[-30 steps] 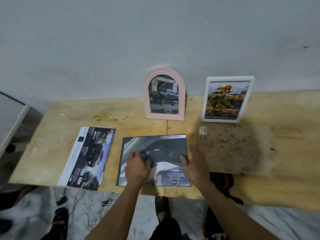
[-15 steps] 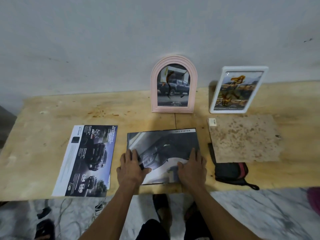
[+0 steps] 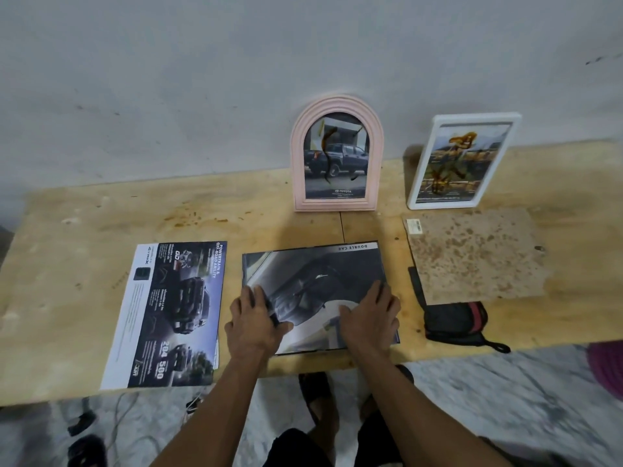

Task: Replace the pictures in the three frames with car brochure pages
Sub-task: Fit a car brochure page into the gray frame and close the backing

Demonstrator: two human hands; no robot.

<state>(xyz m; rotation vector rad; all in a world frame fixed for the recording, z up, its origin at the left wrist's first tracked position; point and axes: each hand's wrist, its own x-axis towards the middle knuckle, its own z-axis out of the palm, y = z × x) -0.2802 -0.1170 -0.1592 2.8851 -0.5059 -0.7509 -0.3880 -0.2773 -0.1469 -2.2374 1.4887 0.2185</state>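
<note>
Pressing evenly with both palms looks like the way to do this step well: the third frame appears to lie flat near the table's front edge with a brochure page on it, and the page probably needs to sit square inside the dark border before anything is closed or lifted. Sliding it by the fingertips rather than dragging with the whole palm should keep the glossy paper from creasing.

The left hand lies flat on the left part of the flat frame, fingers fairly straight and close together, resting on the page rather than gripping it. The right hand lies likewise on the right part, fingers spread a little, thumb reaching inward across the pale area of the page. Neither hand holds anything.

Just left of the frame lies a loose brochure page, printed with dark trucks. To the right sits a speckled board, overlapping a black pouch. At the back, against the wall, stand a pink arched frame showing a pickup and a white frame with a yellowish picture. All rest on a wooden table.
</note>
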